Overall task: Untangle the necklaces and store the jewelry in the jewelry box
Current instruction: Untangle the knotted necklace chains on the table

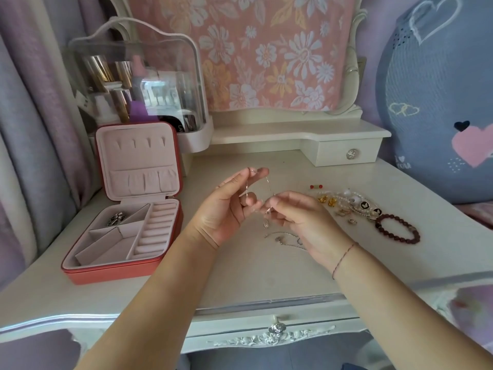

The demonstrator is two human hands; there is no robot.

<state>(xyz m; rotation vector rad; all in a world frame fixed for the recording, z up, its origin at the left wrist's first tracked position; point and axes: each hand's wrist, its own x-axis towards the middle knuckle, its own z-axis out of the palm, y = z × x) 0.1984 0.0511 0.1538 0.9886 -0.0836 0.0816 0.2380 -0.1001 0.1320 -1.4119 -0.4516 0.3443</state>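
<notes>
Left hand (229,206) and right hand (301,217) each pinch a thin silver necklace (269,186) above the desk (266,276). The jewelry box (125,209) lies open at left.

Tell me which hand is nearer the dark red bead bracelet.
Right. The right hand is just left of the bracelet; the left hand lies farther left, toward the jewelry box. Both pinch the necklace.
</notes>
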